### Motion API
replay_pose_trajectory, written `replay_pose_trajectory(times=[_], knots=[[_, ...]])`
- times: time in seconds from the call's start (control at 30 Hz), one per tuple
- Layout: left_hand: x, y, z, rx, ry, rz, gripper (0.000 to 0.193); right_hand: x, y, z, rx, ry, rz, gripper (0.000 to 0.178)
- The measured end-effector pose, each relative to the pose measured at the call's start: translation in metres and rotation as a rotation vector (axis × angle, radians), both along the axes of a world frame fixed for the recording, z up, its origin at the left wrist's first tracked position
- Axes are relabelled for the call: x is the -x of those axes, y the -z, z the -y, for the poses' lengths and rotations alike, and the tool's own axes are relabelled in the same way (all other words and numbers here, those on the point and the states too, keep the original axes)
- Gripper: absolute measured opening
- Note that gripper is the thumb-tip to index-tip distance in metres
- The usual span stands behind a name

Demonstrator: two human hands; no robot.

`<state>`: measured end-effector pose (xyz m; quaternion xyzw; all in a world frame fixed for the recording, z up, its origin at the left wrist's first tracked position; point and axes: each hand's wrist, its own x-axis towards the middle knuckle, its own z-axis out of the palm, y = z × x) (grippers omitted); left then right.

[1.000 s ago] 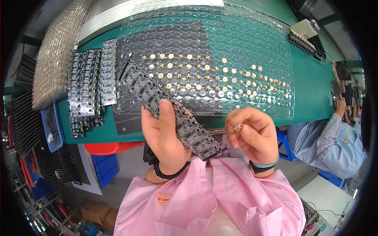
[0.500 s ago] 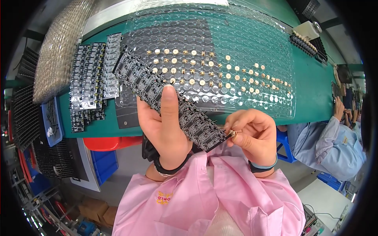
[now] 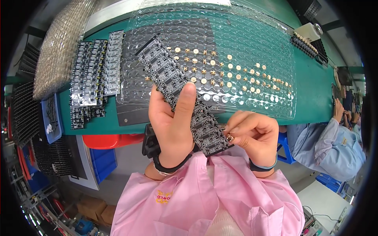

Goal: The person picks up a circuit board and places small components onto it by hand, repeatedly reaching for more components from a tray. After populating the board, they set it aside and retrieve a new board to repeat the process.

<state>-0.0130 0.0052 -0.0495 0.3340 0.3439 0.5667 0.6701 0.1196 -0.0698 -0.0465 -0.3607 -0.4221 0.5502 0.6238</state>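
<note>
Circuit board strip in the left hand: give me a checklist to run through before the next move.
1. Left hand has the circuit board strip gripped: ok, thumb lying across its face.
2. Right hand holds a small gold part: ok, pinched between thumb and fingers at the strip's near end.
3. Gold part fixed to the strip: cannot tell, too small and partly covered by fingers.
4. Strip supported by the green table: not ok, it is held up slantwise in the hand.
5. More gold parts in the clear tray: ok, many sit in its pockets.
6. Whole tray visible: not ok, the strip covers part of it.
</note>
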Motion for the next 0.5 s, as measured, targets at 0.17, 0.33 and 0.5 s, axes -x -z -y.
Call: replay_pose_trajectory(times=[0.17,0.33,0.5], knots=[[-0.0006,-0.0015,-0.0012,0.012,0.008,0.043,0.025,-0.0030,-0.0007,-0.0015,-0.086,-0.003,0.136,0.015],[-0.0007,-0.0003,-0.0037,-0.008,-0.020,0.031,0.025,-0.0023,0.0013,-0.0018,-0.093,0.008,0.147,0.018],[0.0047,0.0049,0.0055,-0.088,-0.099,0.014,0.027,-0.0007,-0.0017,-0.0003,0.029,-0.016,0.015,0.017]])
